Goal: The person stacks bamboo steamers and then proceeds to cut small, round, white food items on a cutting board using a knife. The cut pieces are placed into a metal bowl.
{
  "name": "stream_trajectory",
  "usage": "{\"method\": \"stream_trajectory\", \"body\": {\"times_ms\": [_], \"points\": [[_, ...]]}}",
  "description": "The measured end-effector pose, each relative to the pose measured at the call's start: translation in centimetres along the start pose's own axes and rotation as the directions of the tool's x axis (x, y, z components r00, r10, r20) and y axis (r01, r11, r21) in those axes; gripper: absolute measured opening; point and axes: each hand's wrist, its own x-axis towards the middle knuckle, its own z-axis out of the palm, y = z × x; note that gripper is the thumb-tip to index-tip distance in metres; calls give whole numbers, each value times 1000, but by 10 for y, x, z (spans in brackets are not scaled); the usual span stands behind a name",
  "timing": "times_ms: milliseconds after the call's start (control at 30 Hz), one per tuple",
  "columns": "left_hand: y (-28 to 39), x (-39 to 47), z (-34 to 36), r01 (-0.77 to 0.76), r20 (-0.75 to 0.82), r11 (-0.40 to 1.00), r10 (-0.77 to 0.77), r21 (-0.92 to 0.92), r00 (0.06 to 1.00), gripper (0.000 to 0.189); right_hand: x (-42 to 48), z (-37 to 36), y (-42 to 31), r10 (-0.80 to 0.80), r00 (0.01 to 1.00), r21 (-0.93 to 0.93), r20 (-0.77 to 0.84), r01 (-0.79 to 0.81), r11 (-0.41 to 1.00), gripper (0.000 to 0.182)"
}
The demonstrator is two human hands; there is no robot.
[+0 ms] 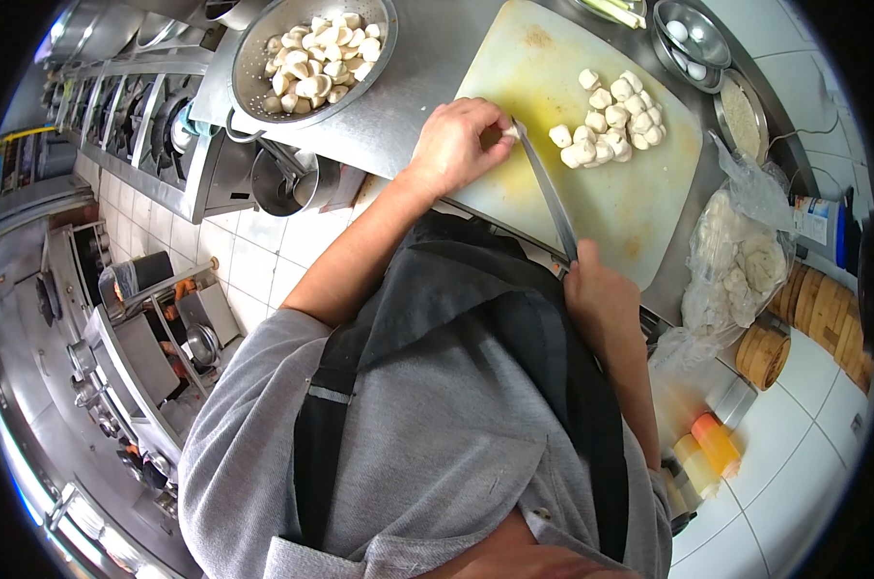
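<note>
A pale, whitish piece of food, likely a mushroom [512, 132], is pinched in the fingers of my left hand [460, 143] over the yellow-stained white cutting board [643, 239]. My right hand [602, 300] grips the handle of a kitchen knife [549, 189], whose tip touches or nearly touches that piece. Right of the blade, several similar trimmed pieces [616, 116] lie grouped on the board. A perforated metal colander [243, 79] at the upper left holds many whitish mushrooms [314, 61], which look cut or smooth-sided.
Beyond the board are metal bowls with eggs [677, 30] and a bowl of pale grains [741, 116]. A plastic bag [733, 253] of whitish contents lies right. Bamboo steamers [762, 354] stand lower right. A metal pot [263, 189] with utensils sits below the counter edge.
</note>
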Motion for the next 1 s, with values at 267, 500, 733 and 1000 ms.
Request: {"method": "stream_trajectory", "body": {"times_ms": [267,500,733,1000], "points": [[-5,-1,0,-5,33,999,4,44,999,21,19,-3,-8,-29,1000,33,-10,29,999,17],[5,13,6,-153,40,952,148,265,988,28,-2,-35,-15,52,993,83,-109,-43,996,18],[-1,31,8,-216,149,929,178,302,973,22,-6,-42,5,101,972,80,-214,-86,993,21],[8,67,-160,55,-360,692,305,720,882,37,-14,-44,22,192,956,160,-222,-158,974,18]]}}
